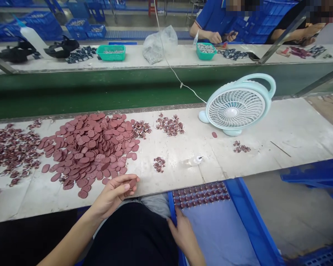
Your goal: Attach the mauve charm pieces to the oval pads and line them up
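Note:
My left hand [115, 194] hovers at the near edge of the worktable [266, 155], pinching one dark red oval disc [132, 183] between thumb and fingers. Just beyond it lies a large heap of the same oval discs [91, 147]. My right hand [183, 231] rests lower down on the left rim of a blue crate [246, 218], fingers lying against the rim and holding nothing that I can see. Inside the crate, rows of small dark red pieces [201, 195] are laid out on a blue sheet.
Small dark red parts lie in piles at the left [8, 147] and middle [170, 125]. A pale blue desk fan [237, 105] stands on the table's right, a small glue bottle [194, 160] lies near the centre. Across a green conveyor [100, 92], other people work with teal trays [111, 53].

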`<state>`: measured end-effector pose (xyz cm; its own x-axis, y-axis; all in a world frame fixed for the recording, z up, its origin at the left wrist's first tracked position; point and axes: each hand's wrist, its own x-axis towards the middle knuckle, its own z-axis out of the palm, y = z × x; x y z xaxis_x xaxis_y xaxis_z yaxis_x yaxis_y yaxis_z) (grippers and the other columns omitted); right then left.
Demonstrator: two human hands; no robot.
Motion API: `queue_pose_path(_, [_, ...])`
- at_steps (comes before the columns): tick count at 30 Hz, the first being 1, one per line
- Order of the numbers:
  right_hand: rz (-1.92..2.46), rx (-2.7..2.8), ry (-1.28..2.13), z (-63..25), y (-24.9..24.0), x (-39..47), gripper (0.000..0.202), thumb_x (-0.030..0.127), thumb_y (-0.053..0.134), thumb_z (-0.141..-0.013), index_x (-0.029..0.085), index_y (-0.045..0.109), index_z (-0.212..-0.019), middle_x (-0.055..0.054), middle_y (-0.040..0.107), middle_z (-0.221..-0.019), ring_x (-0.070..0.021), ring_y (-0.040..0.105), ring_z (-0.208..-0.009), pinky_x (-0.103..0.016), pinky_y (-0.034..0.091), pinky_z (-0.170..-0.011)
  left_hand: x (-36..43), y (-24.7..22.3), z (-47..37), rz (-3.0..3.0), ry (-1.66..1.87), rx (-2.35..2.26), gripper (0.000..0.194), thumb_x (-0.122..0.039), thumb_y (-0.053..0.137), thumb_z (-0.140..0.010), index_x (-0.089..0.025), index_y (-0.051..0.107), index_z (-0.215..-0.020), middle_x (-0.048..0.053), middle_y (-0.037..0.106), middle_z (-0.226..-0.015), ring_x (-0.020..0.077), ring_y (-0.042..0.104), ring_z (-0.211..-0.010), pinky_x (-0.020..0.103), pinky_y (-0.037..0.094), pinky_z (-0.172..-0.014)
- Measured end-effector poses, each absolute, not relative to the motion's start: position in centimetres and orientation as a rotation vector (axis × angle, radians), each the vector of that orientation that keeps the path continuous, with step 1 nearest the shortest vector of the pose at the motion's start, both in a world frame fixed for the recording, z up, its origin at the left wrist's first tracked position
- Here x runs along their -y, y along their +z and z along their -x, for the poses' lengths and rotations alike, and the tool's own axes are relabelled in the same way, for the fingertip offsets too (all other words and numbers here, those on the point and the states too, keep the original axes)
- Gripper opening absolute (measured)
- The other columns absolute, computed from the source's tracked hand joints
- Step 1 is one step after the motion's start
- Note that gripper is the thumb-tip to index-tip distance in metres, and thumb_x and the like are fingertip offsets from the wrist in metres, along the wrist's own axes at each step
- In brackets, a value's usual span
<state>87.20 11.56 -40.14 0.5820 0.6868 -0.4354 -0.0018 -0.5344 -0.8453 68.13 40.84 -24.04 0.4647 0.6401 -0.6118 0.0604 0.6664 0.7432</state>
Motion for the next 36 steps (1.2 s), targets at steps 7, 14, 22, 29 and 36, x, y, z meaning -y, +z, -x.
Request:
queue_pose_path(7, [2.000,0.608,0.856,-86.1,-40.7,-14.0,0.047,0.061,0.065,-0.083,0.054,0.085,-0.125,0.020,0.101,-0.102,-0.0422,0.100,-0.109,-0.070,0.070,-0.105,-39.3,-23.6,-68.6,-0.808,0.352,-1.067,0.056,-0.044,0.129,-0.058,-0.025,0.107,-0.106,0.013,0.100,-0.122,0.0203,0.082,-0.087,0.028,0.072,-0.076])
queue_pose_path(14, [2.006,0.618,0.797,-85.9,-39.8,-15.8,0.050,0.058,0.059,-0.084,0.046,0.082,-0.127,0.017,0.098,-0.089,-0.0372,0.099,-0.096,-0.070,0.072,-0.100,-38.3,-24.1,-69.1,-0.879,0.337,-1.055,0.051,-0.042,0.126,-0.066,-0.028,0.107,-0.111,0.012,0.101,-0.129,0.0207,0.086,-0.094,0.027,0.074,-0.084])
queue_pose_path(22, [1.955,0.583,0.798,-86.6,-38.7,-16.6,0.046,0.068,0.064,-0.087,0.042,0.082,-0.121,0.014,0.103,-0.101,-0.0355,0.100,-0.102,-0.062,0.073,-0.103,-38.1,-23.2,-70.2,-0.875,0.325,-1.069,0.051,-0.036,0.125,-0.062,-0.024,0.105,-0.107,0.013,0.100,-0.125,0.0206,0.084,-0.090,0.027,0.073,-0.079])
queue_pose_path(29, [1.849,0.434,0.794,-88.7,-35.6,-15.3,0.035,0.070,0.088,-0.076,0.046,0.091,-0.101,0.019,0.103,-0.113,-0.0402,0.099,-0.119,-0.069,0.069,-0.112,-38.0,-23.8,-70.4,-0.831,0.307,-1.040,0.052,-0.039,0.127,-0.064,-0.024,0.106,-0.110,0.013,0.100,-0.126,0.0211,0.085,-0.090,0.028,0.074,-0.079])
queue_pose_path(36, [1.295,-0.054,0.897,-94.5,-27.9,-12.8,0.056,0.082,0.064,-0.110,0.040,0.088,-0.081,0.014,0.071,-0.054,-0.0065,0.050,-0.033,-0.013,0.024,-0.038,-38.5,-24.3,-70.7,-0.653,0.300,-1.009,0.056,-0.043,0.132,-0.066,-0.024,0.106,-0.112,0.016,0.102,-0.130,0.0253,0.094,-0.099,0.023,0.072,-0.075])
